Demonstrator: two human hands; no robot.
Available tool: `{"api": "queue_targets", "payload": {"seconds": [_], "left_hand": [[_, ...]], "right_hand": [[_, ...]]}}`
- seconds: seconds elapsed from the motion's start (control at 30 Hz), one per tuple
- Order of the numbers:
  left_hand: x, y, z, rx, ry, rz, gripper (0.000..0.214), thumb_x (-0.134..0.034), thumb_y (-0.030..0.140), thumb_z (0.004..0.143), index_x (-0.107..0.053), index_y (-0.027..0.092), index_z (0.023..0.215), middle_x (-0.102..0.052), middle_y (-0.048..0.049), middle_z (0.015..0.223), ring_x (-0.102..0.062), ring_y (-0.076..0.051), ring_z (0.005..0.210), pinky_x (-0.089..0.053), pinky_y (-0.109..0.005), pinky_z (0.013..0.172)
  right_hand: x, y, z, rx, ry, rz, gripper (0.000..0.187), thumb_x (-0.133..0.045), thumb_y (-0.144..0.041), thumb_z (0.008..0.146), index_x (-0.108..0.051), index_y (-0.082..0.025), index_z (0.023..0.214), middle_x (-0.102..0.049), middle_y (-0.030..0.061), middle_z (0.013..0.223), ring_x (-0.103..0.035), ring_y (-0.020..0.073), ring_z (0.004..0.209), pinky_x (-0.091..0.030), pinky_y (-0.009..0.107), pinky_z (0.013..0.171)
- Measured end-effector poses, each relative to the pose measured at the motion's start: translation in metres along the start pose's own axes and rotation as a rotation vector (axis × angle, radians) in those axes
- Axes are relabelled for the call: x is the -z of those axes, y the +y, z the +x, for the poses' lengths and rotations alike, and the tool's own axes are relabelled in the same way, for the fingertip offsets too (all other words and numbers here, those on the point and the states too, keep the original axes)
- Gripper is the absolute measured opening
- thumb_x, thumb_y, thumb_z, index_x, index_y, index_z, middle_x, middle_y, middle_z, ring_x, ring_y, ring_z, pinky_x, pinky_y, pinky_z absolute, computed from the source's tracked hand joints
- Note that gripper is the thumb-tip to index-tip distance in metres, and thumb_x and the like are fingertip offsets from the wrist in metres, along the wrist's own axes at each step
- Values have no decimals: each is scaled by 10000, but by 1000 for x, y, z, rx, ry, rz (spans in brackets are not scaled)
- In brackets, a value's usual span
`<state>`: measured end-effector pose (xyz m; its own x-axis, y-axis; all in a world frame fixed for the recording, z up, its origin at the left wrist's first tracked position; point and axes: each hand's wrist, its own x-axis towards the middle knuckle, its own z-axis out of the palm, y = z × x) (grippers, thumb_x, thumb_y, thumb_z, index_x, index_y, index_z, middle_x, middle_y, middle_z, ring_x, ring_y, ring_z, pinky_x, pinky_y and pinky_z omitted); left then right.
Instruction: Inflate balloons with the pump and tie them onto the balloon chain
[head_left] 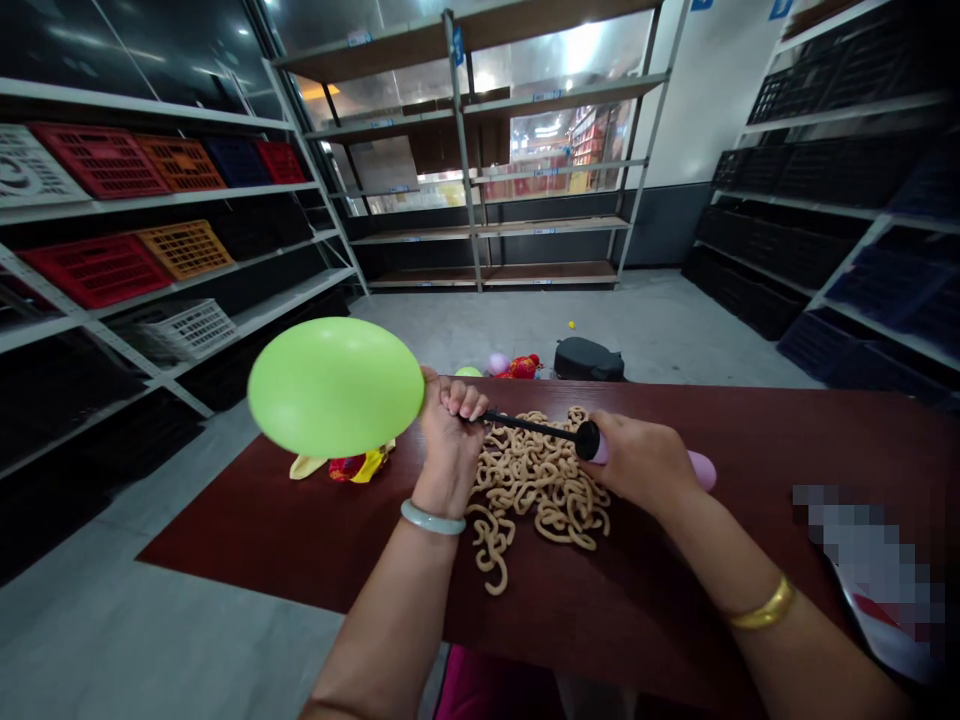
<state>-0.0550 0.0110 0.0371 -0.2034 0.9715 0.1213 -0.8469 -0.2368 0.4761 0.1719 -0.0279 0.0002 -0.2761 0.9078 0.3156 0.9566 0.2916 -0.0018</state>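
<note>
A green balloon, inflated, bulges out to the left of my left hand. The fingers of that hand are closed around the balloon's neck and the near end of a black rod. That rod runs right into the black collar of a pink hand pump. Around the pump's body my right hand is wrapped, with the pink end sticking out past it. Beneath both hands lies a heap of tan, curly, cord-like pieces on the dark red table. The exact join at the balloon's neck is hidden by my left fingers.
Red and yellow limp pieces lie under the balloon. A blurred-out object sits at the table's right. Beyond the far edge are a dark bag and a pale purple balloon. Shelves with crates line the walls.
</note>
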Motion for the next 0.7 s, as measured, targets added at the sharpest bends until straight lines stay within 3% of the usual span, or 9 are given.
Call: {"api": "queue_targets", "payload": {"seconds": [0.13, 0.23, 0.4, 0.57, 0.7], "left_hand": [[-7, -35, -17, 82, 33, 5, 533, -564, 464, 856, -228, 183, 552, -208, 76, 409, -236, -53, 332, -206, -209, 373], [-11, -57, -30, 137, 24, 10, 548, -561, 521, 836, -235, 187, 547, -236, 69, 416, -258, -61, 343, -226, -226, 380], [-11, -76, -40, 176, -9, -1, 559, -535, 585, 817, -247, 190, 546, -251, 64, 430, -298, -69, 364, -265, -244, 402], [-8, -68, -30, 186, 15, 12, 557, -532, 569, 828, -247, 188, 539, -244, 67, 415, -288, -69, 351, -260, -239, 398], [-1, -34, -8, 101, 15, -8, 524, -562, 487, 849, -267, 181, 541, -232, 74, 409, -253, -61, 336, -226, -219, 384]], "right_hand": [[3, -16, -1, -9, -15, -14, 569, -585, -507, 771, -503, -179, 1228, -670, 111, 1043, -636, 249, 863, -418, 312, 651], [5, -27, 0, -10, -20, 6, 465, -573, -504, 778, -541, -191, 1120, -676, 105, 990, -634, 240, 840, -401, 295, 630], [6, -33, 0, -17, -2, 30, 364, -549, -483, 796, -552, -197, 1020, -677, 90, 933, -636, 229, 797, -375, 288, 603], [1, -24, 0, 10, -1, 47, 434, -542, -537, 795, -552, -199, 1066, -678, 89, 985, -640, 232, 850, -390, 292, 625], [-4, -5, 2, 1, 12, 25, 523, -572, -530, 781, -515, -211, 1191, -680, 78, 1016, -635, 247, 901, -407, 308, 680]]}}
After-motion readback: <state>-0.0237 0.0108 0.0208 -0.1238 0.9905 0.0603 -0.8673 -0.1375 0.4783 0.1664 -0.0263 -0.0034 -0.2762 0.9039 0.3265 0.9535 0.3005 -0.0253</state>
